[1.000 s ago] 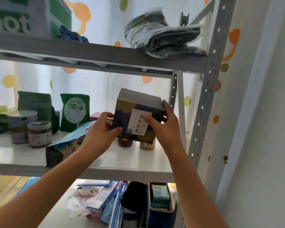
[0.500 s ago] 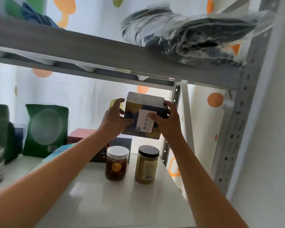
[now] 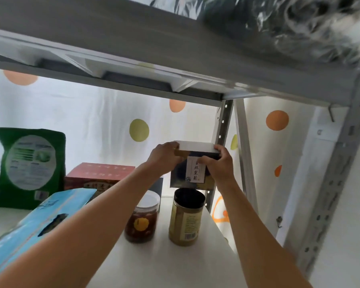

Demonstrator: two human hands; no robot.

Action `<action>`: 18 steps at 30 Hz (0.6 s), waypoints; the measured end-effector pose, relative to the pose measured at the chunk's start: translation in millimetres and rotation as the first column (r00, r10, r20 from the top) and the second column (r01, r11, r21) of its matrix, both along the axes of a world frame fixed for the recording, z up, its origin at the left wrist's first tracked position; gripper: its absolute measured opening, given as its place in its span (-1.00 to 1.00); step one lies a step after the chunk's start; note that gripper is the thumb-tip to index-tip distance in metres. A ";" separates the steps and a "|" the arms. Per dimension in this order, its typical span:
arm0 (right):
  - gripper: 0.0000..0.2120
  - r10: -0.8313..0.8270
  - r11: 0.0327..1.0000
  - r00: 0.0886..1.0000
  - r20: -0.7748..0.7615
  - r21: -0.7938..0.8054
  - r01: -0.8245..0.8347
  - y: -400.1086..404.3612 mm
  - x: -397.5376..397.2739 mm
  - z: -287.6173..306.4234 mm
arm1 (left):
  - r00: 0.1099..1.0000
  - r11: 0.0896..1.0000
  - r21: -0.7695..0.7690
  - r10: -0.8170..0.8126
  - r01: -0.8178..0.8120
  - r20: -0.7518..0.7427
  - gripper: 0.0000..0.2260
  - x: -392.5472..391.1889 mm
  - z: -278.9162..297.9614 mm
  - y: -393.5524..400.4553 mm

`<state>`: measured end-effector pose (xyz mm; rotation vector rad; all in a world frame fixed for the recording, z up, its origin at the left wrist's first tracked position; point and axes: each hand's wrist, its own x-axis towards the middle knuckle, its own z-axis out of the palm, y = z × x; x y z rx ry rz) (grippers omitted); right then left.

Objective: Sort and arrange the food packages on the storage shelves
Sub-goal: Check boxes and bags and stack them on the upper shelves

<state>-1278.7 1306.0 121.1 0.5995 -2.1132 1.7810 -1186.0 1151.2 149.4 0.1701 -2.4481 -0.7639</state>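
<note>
Carried deeper since the earlier frame, the dark box (image 3: pixel 192 169) with a white vertical label now sits at the back right corner of the white shelf (image 3: pixel 164 265), behind the two jars, where half a second ago it was held higher and nearer the camera. Left hand (image 3: pixel 164 161) grips the box's upper left corner, fingers curled over the pale top face; right hand (image 3: pixel 218 165) grips the upper right corner, thumb pressed on the label and fingers wrapped behind. Whether the box's base already rests on the shelf cannot be told, since the black-lidded jar (image 3: pixel 186 217) hides its lower edge. Just left of that jar stands the white-lidded jar (image 3: pixel 142 219) of dark contents.

To finish the step well, the box should probably be lowered straight down, label facing out, flush against the perforated upright (image 3: pixel 222 129) without being dragged forward into the jars; tipping either one is the likely fault. Release should follow only once the base is felt to sit flat.

Further left stand a red box (image 3: pixel 98 175), a blue carton (image 3: pixel 42 221) lying on its side at an angle, and an upright green pouch (image 3: pixel 29 167). Overhead, the grey upper shelf (image 3: pixel 133 48) carries a plastic-wrapped dark bundle (image 3: pixel 299 28).
</note>
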 end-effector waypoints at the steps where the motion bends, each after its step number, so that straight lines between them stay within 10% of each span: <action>1: -0.44 -0.007 1.000 1.000 0.024 0.002 0.007 -1.8 -2.1 -7.0 | 1.000 1.000 0.022 0.011 -0.011 0.008 -0.67 -0.9 -1.5 -0.8; 18: -0.74 0.056 0.982 0.918 0.393 0.146 -0.123 16.9 -3.4 -49.6 | 0.970 0.993 -0.114 0.042 -0.014 0.241 -0.90 -7.7 -37.2 -3.2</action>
